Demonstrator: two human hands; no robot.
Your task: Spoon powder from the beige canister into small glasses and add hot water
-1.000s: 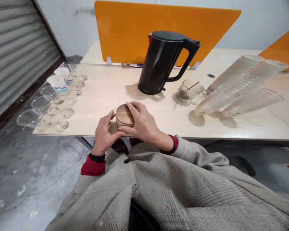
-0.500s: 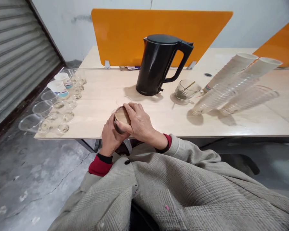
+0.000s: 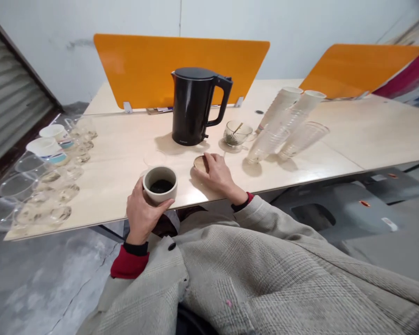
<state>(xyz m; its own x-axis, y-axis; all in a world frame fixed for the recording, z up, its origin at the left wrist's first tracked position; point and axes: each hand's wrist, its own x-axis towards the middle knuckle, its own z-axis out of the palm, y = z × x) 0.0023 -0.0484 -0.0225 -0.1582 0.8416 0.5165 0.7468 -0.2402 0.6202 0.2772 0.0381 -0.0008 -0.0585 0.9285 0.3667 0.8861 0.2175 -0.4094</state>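
Observation:
My left hand (image 3: 141,211) wraps around a cream ceramic mug (image 3: 159,195) just above the table's near edge. Dark liquid (image 3: 161,186) fills the lower part of the mug. To the right, my right hand (image 3: 218,176) lies over a round wooden lid (image 3: 200,163), which is on the tabletop. Its fingers cover the lid's right side. A faint transparent disc (image 3: 154,158) lies on the table just beyond the mug.
A black electric kettle (image 3: 190,107) and a glass cup with a spoon (image 3: 236,132) stand beyond my hands. Tilted stacks of clear plastic cups (image 3: 268,139) lie to the right. Several clear cups (image 3: 49,204) and paper cups line the left edge. Orange divider panels (image 3: 178,70) stand behind.
The wooden lid is off the mug and now lies on the table under my right hand. My left hand has moved the open mug to the left, and the view has tilted upward.

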